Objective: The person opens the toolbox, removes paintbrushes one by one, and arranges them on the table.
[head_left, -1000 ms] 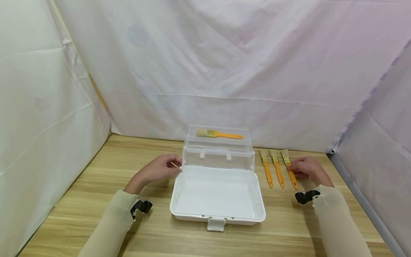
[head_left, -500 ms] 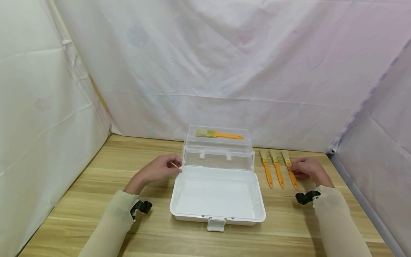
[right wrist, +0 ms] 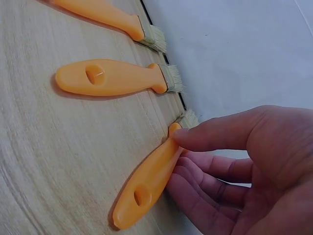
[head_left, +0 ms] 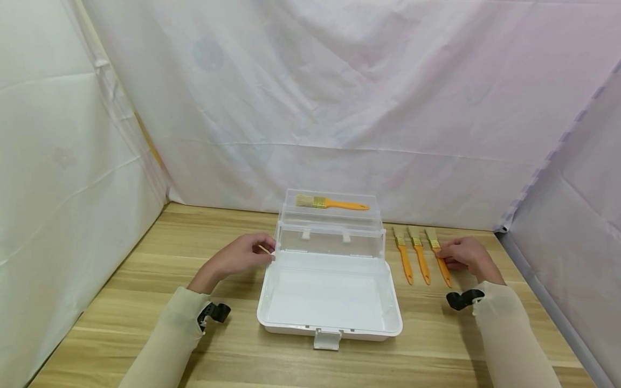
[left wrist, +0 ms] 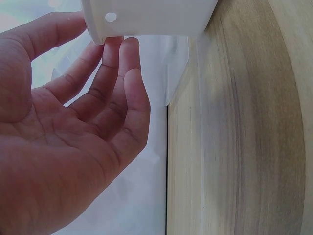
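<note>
A white plastic box (head_left: 330, 302) stands with its lid up on the wooden table. At its back left corner my left hand (head_left: 240, 256) holds on, thumb on one side of the box edge and fingertips on the other, as the left wrist view shows. Over at the right, my right hand (head_left: 468, 256) pinches the rightmost paintbrush (head_left: 443, 272), which has an orange handle and lies on the table. In the right wrist view the thumb presses that brush's neck (right wrist: 175, 129), with curled fingers along its side. Two matching paintbrushes, the middle one (head_left: 422, 264) and the left one (head_left: 405, 264), lie beside it.
Behind the white base, a clear tiered section (head_left: 335, 242) is folded back. A further paintbrush (head_left: 344, 205) rests crosswise on its top tier. A white latch (head_left: 327, 339) juts from the box front. White cloth (head_left: 310, 108) encloses the table (head_left: 218, 350) at back and sides.
The rightmost paintbrush has shifted very slightly towards the person. Both hands and the box have stayed in nearly the same place.
</note>
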`<action>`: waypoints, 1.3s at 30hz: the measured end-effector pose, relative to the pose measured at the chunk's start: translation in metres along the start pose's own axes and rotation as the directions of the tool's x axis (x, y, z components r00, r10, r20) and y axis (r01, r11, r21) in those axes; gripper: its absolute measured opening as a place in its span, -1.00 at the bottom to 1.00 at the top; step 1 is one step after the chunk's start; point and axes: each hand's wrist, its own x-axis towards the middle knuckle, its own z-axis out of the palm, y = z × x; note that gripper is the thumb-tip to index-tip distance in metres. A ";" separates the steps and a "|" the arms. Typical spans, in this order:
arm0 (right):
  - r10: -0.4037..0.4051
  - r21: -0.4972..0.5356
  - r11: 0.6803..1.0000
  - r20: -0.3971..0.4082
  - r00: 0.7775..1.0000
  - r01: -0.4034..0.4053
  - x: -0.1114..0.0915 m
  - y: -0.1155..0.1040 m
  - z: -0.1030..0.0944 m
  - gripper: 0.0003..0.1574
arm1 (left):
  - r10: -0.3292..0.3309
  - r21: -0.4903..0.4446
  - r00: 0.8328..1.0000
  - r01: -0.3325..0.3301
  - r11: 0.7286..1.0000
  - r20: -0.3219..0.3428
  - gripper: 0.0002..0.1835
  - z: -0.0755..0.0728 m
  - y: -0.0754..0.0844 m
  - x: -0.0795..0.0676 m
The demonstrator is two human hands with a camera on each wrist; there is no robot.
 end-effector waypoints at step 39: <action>-0.163 -0.092 0.984 -0.089 0.983 0.155 -0.031 -0.018 0.013 -0.34 | -0.017 0.002 1.000 0.017 1.000 -0.001 -0.77 0.001 -0.001 0.000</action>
